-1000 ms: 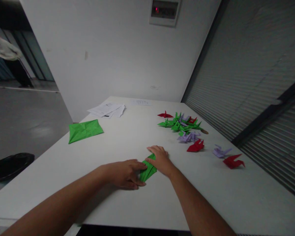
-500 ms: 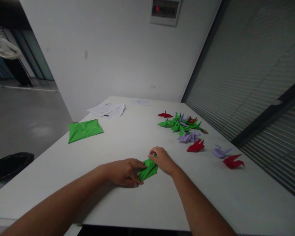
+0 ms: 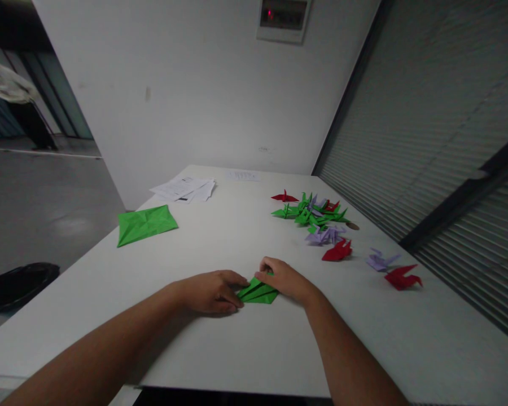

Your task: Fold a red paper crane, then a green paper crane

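A partly folded sheet of green origami paper (image 3: pixel 260 292) lies on the white table between my hands, with crease lines and a pointed end toward the left. My left hand (image 3: pixel 214 292) grips that left tip between thumb and index finger. From the upper right, my right hand (image 3: pixel 285 277) holds the far edge, its fingers curled and its thumb on the paper. Part of the paper is hidden under the fingers.
Green, purple and red paper cranes (image 3: pixel 311 211) are heaped at the right, with a red crane (image 3: pixel 403 277) nearer. A creased green sheet (image 3: pixel 147 224) and printed papers (image 3: pixel 186 189) lie left. A black-lined bin (image 3: pixel 19 287) stands beside the table (image 3: pixel 237 349); a person (image 3: pixel 17 96) is beyond.
The green paper has turned so its pointed end now faces left. My right hand has shifted slightly right and down, and my left hand slightly up and left.
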`<state>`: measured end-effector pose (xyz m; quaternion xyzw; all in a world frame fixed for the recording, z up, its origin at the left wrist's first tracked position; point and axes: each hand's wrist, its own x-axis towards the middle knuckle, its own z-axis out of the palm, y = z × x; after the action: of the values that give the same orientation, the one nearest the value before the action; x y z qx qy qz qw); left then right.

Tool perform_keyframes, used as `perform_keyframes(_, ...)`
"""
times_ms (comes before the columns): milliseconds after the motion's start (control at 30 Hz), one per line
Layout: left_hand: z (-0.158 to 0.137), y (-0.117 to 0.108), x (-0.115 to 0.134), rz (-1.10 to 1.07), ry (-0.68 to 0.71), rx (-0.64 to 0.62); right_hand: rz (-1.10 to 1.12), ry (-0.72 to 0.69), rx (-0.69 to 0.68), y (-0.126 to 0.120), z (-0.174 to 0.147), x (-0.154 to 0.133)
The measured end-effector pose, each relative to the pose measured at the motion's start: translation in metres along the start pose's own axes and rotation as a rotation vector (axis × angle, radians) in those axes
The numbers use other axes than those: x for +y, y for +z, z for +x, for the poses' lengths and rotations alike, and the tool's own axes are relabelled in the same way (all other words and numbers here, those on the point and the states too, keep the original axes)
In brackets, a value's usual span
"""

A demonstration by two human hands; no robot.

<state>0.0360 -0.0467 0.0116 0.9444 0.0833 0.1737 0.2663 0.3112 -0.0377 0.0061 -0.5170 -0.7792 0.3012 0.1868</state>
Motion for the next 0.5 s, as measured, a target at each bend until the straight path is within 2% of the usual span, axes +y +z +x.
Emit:
perform_keyframes(133, 0.000, -0.001, 0.001, -0.042, -0.016, 0.008, 0.003, -0.079, -0.086, -0.006, -0.004, 0.006)
perform_keyframes(333, -0.001, -0.003, 0.003, -0.093, -0.084, -0.013, -0.064, -0.109, -0.065, -0.004, -0.003, 0.008)
perform_keyframes(433, 0.004, 0.002, 0.003, -0.127, -0.194, 0.099, -0.060, -0.121, -0.068, -0.003, -0.003, 0.005)
perform_keyframes(500, 0.010, 0.009, 0.003, -0.095, -0.373, 0.210, -0.041, -0.162, -0.074, -0.002, -0.003, 0.003)
